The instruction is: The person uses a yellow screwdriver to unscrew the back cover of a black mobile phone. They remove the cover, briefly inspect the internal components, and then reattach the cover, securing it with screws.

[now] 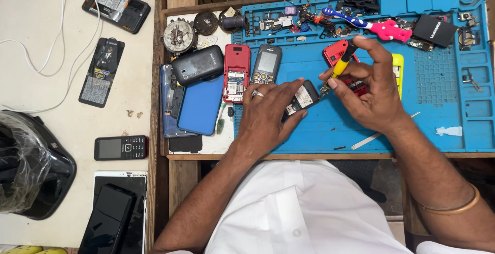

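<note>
Nearest, white shirt (304,207) at bottom edge. Just beyond, left hand (265,117), ringed, fingers curled over small black phone (301,97), pinning it flat on blue repair mat (438,78). Right hand (368,86) pinching yellow-handled screwdriver (340,66), tip at phone's upper end. Behind right hand, red phone back (335,53) partly hidden. Farther left, opened red phone (236,72) beside grey keypad phone (266,63). At far edge of mat, pink and blue toothbrush (366,25) among loose parts
</note>
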